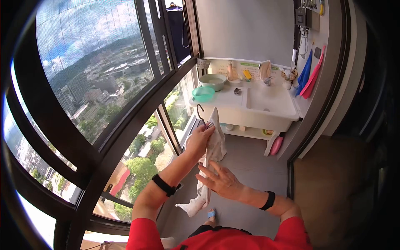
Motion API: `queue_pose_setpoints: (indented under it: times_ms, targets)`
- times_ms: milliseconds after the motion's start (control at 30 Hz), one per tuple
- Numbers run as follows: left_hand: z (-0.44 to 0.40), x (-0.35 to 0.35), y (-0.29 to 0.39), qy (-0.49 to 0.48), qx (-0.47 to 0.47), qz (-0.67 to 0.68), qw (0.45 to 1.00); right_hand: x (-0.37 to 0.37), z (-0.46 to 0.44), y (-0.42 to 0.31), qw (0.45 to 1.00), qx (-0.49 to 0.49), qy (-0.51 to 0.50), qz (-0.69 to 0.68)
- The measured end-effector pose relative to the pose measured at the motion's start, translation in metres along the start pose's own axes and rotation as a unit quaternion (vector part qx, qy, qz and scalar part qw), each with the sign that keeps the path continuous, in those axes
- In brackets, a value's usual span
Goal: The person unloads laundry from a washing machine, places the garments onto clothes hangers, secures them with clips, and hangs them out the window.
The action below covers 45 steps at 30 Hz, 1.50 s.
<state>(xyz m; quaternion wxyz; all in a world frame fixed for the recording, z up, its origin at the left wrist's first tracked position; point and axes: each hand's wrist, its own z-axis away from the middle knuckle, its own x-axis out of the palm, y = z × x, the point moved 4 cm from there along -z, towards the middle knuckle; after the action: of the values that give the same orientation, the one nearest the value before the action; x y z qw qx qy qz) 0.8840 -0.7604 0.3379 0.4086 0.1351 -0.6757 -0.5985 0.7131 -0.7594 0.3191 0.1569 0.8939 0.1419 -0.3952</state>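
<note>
My left hand (201,136) is closed around the neck of a clothes hanger (201,113), whose dark hook sticks up above the fingers. Crumpled white cloth (216,143) hangs from this hanger, with one pointed corner up beside the hook and another end trailing low to the left. Its folds hide most of the hanger, so I cannot tell what kind of garment or cloth it is. Fingers spread, my right hand (224,182) is at the middle of the cloth; whether the fingertips touch it is unclear.
Large windows (96,62) line the left side. Ahead stands a white sink (268,102) with a green basin (214,81), a turquoise basin (203,94) and a yellow sponge (247,75) around it. Blue (305,74) and pink cloths (312,77) hang at the right.
</note>
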Motion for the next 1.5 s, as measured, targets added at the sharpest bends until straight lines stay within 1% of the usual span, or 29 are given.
queue_pose_setpoints:
  times_ms: [33, 133, 167, 200, 267, 400, 433, 467, 500, 533, 567, 633, 733, 767, 833, 867, 933, 1067, 1100, 1133, 1200, 1267, 1300, 1367, 1433, 1500]
  targets:
    - [-0.026, -0.003, 0.005, -0.011, -0.008, -0.001, 1.0, 0.004, -0.009, 0.018, 0.999, -0.004, 0.022, 0.03]
    - [-0.093, 0.002, 0.02, -0.038, -0.011, 0.029, 0.999, 0.014, -0.029, 0.073, 0.997, 0.005, 0.003, 0.078]
    - [-0.113, 0.006, 0.026, -0.046, -0.012, 0.046, 0.998, 0.015, -0.036, 0.093, 0.996, -0.013, 0.017, 0.091]
    - [-0.132, 0.012, 0.029, -0.053, -0.016, 0.065, 0.996, 0.017, -0.043, 0.112, 0.996, -0.02, 0.027, 0.08]
    - [-0.167, 0.022, 0.03, -0.067, -0.025, 0.061, 0.996, 0.024, -0.052, 0.146, 0.997, -0.027, 0.049, 0.053]
    - [-0.223, 0.054, 0.05, -0.106, -0.019, 0.064, 0.992, 0.035, -0.064, 0.216, 0.997, -0.047, 0.055, 0.035]
    - [-0.233, 0.062, 0.058, -0.105, -0.017, 0.063, 0.992, 0.032, -0.067, 0.231, 0.999, -0.045, 0.022, 0.006]
    - [-0.247, 0.065, 0.064, -0.104, -0.014, 0.063, 0.992, 0.026, -0.07, 0.247, 0.998, -0.052, 0.019, -0.025]
    - [-0.266, 0.064, 0.064, -0.146, -0.012, 0.042, 0.988, 0.02, -0.071, 0.263, 0.997, -0.058, 0.014, -0.056]
    - [-0.271, 0.066, 0.08, -0.168, -0.013, 0.004, 0.986, 0.019, -0.069, 0.284, 0.994, -0.062, 0.009, -0.089]
    - [-0.29, 0.069, 0.095, -0.184, -0.016, -0.033, 0.982, 0.025, -0.059, 0.339, 0.997, -0.005, 0.03, -0.073]
    - [-0.291, 0.074, 0.126, -0.202, -0.031, -0.103, 0.973, 0.036, -0.051, 0.418, 0.988, 0.118, 0.085, -0.042]
    - [-0.305, 0.082, 0.145, -0.202, -0.056, -0.163, 0.964, 0.054, -0.08, 0.481, 0.997, 0.057, 0.036, 0.049]
    - [-0.308, 0.081, 0.147, -0.2, -0.062, -0.181, 0.961, 0.059, -0.092, 0.497, 0.997, 0.024, 0.058, 0.05]
    - [-0.309, 0.083, 0.157, -0.182, -0.075, -0.23, 0.953, 0.068, -0.118, 0.524, 0.997, -0.008, 0.062, 0.04]
    - [-0.312, 0.082, 0.164, -0.174, -0.078, -0.212, 0.958, 0.074, -0.129, 0.535, 0.997, -0.022, 0.062, 0.033]
    - [-0.322, 0.078, 0.173, -0.164, -0.08, -0.173, 0.968, 0.089, -0.144, 0.552, 0.994, -0.039, 0.104, -0.012]
    - [-0.348, 0.068, 0.199, -0.138, -0.065, -0.221, 0.963, 0.102, -0.172, 0.58, 0.98, -0.053, 0.185, -0.043]
    - [-0.354, 0.064, 0.211, -0.127, -0.047, -0.292, 0.947, 0.099, -0.179, 0.587, 0.977, -0.06, 0.201, -0.043]
    - [-0.361, 0.055, 0.224, -0.096, -0.056, -0.373, 0.921, 0.095, -0.187, 0.598, 0.976, -0.053, 0.21, -0.019]
    - [-0.364, 0.041, 0.26, -0.044, 0.033, -0.333, 0.942, 0.083, -0.199, 0.627, 0.974, -0.036, 0.224, 0.024]
    - [-0.357, 0.013, 0.301, 0.038, 0.167, -0.439, 0.882, 0.063, -0.216, 0.661, 0.967, 0.002, 0.242, 0.082]
    - [-0.351, -0.005, 0.316, 0.076, 0.199, -0.434, 0.875, 0.051, -0.225, 0.68, 0.962, 0.011, 0.254, 0.102]
    - [-0.34, -0.042, 0.33, 0.142, 0.247, -0.439, 0.852, 0.023, -0.246, 0.715, 0.954, 0.042, 0.263, 0.139]
    - [-0.33, -0.072, 0.331, 0.197, 0.284, -0.467, 0.814, -0.004, -0.264, 0.749, 0.942, 0.078, 0.272, 0.183]
    - [-0.329, -0.101, 0.311, 0.192, 0.29, -0.461, 0.816, -0.026, -0.284, 0.778, 0.925, 0.084, 0.283, 0.238]
